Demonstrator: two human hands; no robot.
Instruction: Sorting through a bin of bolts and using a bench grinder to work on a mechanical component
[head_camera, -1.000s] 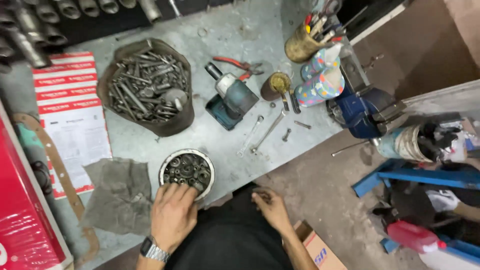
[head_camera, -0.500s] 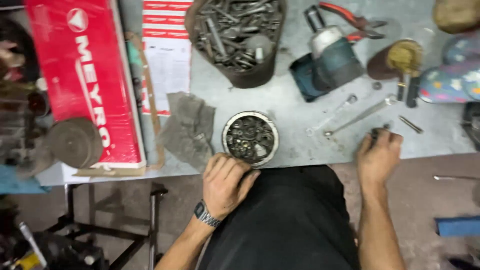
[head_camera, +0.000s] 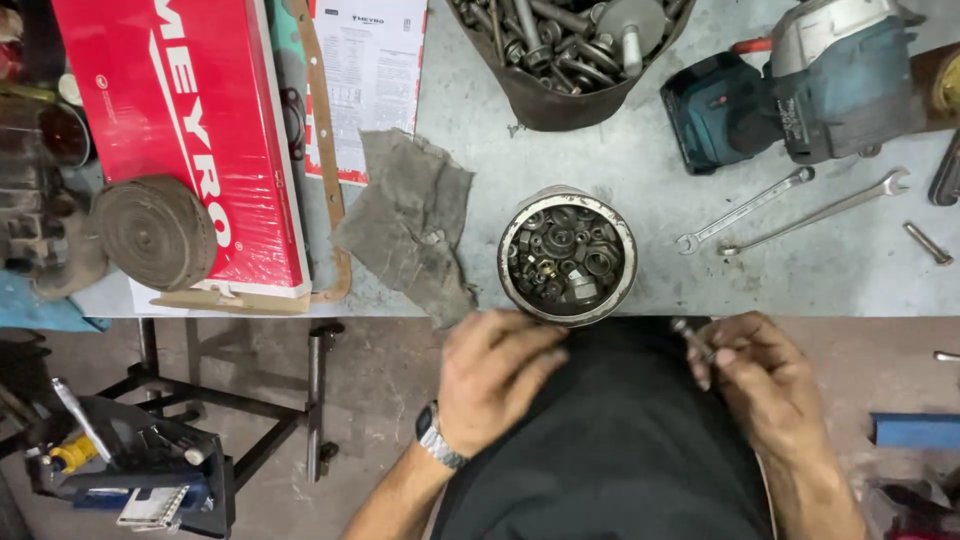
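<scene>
A person's right hand (head_camera: 765, 385), at 4 o'clock in the frame, pinches a small bolt (head_camera: 692, 339) between closed fingers just below the edge of the grey table (head_camera: 640, 215). The left hand (head_camera: 495, 375), at 6 o'clock, is loosely curled and holds nothing, its fingertips just beside a round tin of nuts (head_camera: 567, 255) at the table's edge. A grey rag (head_camera: 410, 220) lies at the tin's 9 o'clock; two wrenches (head_camera: 790, 212) lie at its 3 o'clock, below a cordless drill (head_camera: 800, 85).
</scene>
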